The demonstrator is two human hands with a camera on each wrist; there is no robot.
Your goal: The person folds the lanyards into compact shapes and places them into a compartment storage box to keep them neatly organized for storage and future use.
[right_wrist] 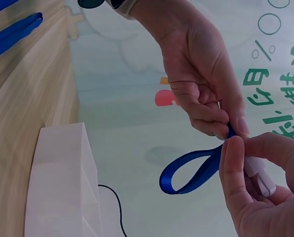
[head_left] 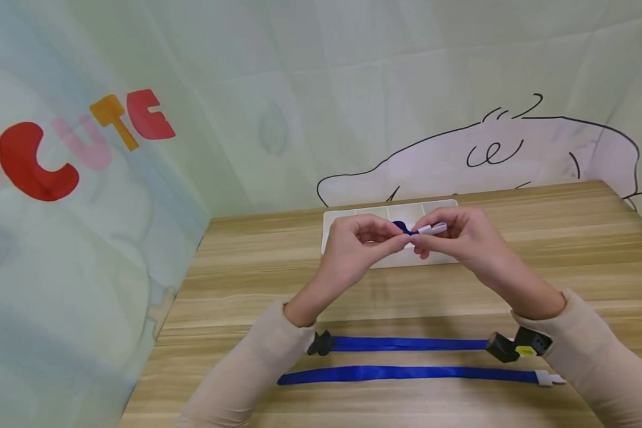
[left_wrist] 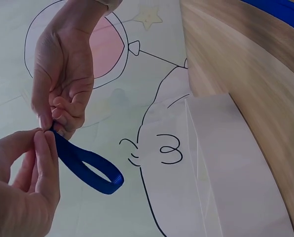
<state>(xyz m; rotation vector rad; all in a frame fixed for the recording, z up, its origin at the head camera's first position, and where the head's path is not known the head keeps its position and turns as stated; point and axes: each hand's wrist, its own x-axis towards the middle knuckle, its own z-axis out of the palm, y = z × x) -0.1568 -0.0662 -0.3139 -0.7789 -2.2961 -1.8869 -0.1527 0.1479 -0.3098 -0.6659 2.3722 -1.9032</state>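
Pinching a blue strap w/ both hands. L hand has it btwn thumb & fingertips; R hand likewise, just beside, thumb tips meeting or nearly so. Grip narrow on both sides, strap held in each. Strap is up off the table; head view sets it across the tray, height above can't tell. It doubles into a loop sticking out past the fingertips, gap open in the middle. White clip on same strap, by R hand's fingers; whether they press on it, can't tell. Tray white, w/ dividers, toward table's back edge, partly hidden by hands. Nearer the person, two more lie crosswise on table, approx parallel & apart: far strap, ends hidden behind L wrist cam & R wrist cam; near strap, laid out lengthwise, end clip white, at R end. Sleeves pale, down to wrists. Wall cloth behind, w/ line drawing; "CUTE" in coloured letters at L.
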